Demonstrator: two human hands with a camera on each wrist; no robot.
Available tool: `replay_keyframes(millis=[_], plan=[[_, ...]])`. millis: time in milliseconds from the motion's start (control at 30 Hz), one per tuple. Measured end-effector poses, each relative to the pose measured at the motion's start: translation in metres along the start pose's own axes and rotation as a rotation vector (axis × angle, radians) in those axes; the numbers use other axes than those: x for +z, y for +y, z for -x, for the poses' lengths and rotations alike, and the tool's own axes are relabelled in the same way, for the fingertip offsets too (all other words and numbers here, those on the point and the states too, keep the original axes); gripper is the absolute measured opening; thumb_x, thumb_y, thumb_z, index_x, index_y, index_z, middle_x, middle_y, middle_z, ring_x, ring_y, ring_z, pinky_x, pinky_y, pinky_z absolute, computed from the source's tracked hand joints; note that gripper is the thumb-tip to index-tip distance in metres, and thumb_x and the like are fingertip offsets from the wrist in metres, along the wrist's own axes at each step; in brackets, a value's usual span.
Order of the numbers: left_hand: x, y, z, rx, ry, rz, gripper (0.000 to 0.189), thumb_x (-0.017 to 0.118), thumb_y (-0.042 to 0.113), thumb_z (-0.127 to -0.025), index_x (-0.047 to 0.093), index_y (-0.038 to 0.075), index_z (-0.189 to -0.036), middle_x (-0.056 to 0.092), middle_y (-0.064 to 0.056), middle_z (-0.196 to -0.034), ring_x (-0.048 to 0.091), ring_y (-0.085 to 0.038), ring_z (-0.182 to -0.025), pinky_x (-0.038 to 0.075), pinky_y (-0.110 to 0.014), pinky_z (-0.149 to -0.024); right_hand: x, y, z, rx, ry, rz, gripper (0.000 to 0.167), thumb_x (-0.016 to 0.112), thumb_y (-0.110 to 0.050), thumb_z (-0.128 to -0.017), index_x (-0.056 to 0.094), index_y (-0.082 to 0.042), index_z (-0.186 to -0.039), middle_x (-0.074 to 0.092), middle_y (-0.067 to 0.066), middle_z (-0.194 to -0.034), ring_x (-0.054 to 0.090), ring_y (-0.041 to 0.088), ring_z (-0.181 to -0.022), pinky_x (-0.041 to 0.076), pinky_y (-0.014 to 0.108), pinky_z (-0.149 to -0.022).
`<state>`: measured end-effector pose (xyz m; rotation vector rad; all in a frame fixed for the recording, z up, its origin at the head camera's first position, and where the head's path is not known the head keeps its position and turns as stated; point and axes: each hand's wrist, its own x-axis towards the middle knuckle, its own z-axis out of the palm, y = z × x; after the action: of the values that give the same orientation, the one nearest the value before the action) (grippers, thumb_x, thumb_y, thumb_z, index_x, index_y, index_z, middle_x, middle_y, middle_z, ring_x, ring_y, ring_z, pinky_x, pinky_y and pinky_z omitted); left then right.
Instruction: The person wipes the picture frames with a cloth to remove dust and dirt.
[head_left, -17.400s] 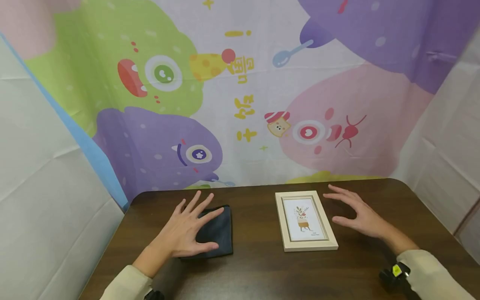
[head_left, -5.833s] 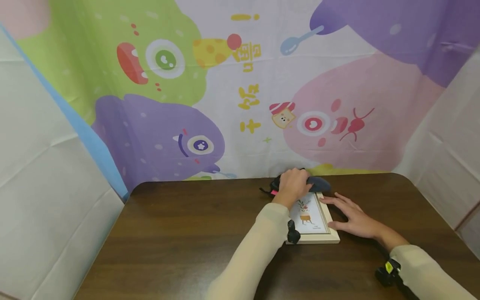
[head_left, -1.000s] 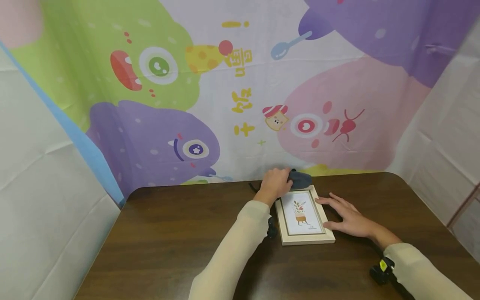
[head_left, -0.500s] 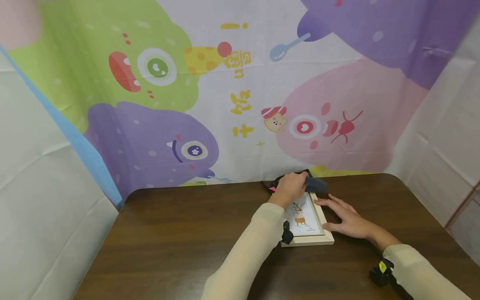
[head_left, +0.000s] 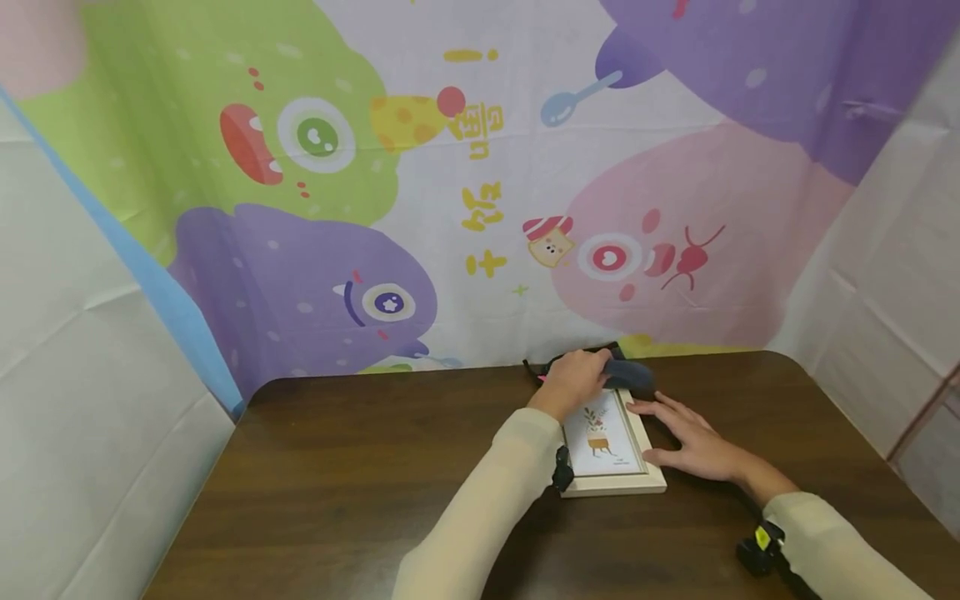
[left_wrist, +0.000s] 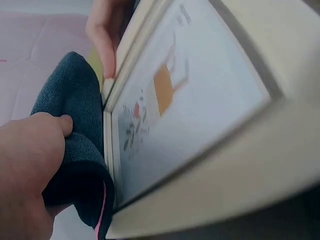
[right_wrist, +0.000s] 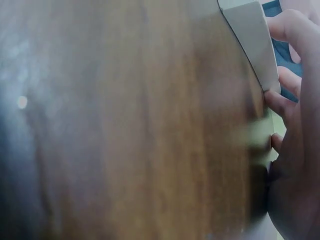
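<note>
At the far end of the table, my left hand (head_left: pixel 576 385) grips a dark blue-grey fuzzy cloth (head_left: pixel 630 375) with black edging and a pink tag. The cloth lies against the far edge of a pale wooden picture frame (head_left: pixel 611 486), which lies face up and holds a print of a potted plant. In the left wrist view the thumb presses on the cloth (left_wrist: pixel 75 85), beside the rim. My right hand (head_left: pixel 697 446) touches the frame's right side with loosely extended fingers and thumb. In the right wrist view several fingertips (right_wrist: pixel 272 99) rest along the frame's side (right_wrist: pixel 255 42).
A dark brown wooden table (head_left: pixel 337 483) lies beneath everything. Behind it hangs a cartoon-printed curtain (head_left: pixel 480 325) right at the far edge, and pale cloth walls (head_left: pixel 97 400) stand at both sides. A small black camera sits at each wrist.
Earlier the cloth lay folded at the left, both hands apart from things. Now it is held at the frame's far edge. Over the last second my left hand has slid right along it.
</note>
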<state>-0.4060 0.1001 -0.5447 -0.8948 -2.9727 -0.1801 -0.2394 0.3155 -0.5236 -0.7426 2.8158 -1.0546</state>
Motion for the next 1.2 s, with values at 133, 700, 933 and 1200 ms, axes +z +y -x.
replay_keyframes(millis=[133, 700, 933, 1200], plan=[[-0.003, -0.011, 0.007, 0.006, 0.01, 0.012, 0.04, 0.058, 0.045, -0.118, 0.061, 0.032, -0.156, 0.081, 0.004, -0.137, 0.08, -0.019, -0.121, 0.067, -0.039, -0.1, 0.001, -0.001, 0.0, 0.007, 0.0, 0.018, 0.073, 0.085, -0.034, -0.099, 0.055, -0.017, -0.163, 0.05, 0.023, -0.174, 0.022, 0.067, -0.164, 0.019, 0.093, -0.115], [-0.028, -0.064, 0.034, -0.055, -0.041, 0.18, 0.049, 0.063, 0.037, -0.116, 0.059, 0.025, -0.163, 0.074, -0.005, -0.154, 0.073, -0.028, -0.141, 0.06, -0.048, -0.116, 0.0, -0.005, -0.002, 0.041, -0.015, 0.063, 0.076, 0.085, -0.038, -0.098, 0.054, -0.017, -0.163, 0.048, 0.023, -0.176, 0.024, 0.064, -0.166, 0.022, 0.089, -0.119], [-0.025, -0.064, 0.032, -0.057, -0.015, 0.172, 0.044, 0.064, 0.036, -0.115, 0.064, 0.023, -0.157, 0.077, -0.006, -0.149, 0.075, -0.031, -0.137, 0.062, -0.051, -0.113, 0.0, -0.005, -0.002, 0.045, -0.015, 0.06, 0.075, 0.085, -0.038, -0.098, 0.054, -0.018, -0.163, 0.049, 0.022, -0.175, 0.024, 0.064, -0.166, 0.021, 0.089, -0.12], [-0.02, -0.053, 0.024, -0.043, 0.006, 0.077, 0.041, 0.065, 0.038, -0.115, 0.066, 0.024, -0.153, 0.081, -0.004, -0.139, 0.08, -0.027, -0.123, 0.066, -0.047, -0.103, 0.0, -0.004, -0.002, 0.041, -0.015, 0.056, 0.075, 0.085, -0.038, -0.098, 0.054, -0.018, -0.163, 0.049, 0.021, -0.175, 0.024, 0.064, -0.166, 0.02, 0.09, -0.12]])
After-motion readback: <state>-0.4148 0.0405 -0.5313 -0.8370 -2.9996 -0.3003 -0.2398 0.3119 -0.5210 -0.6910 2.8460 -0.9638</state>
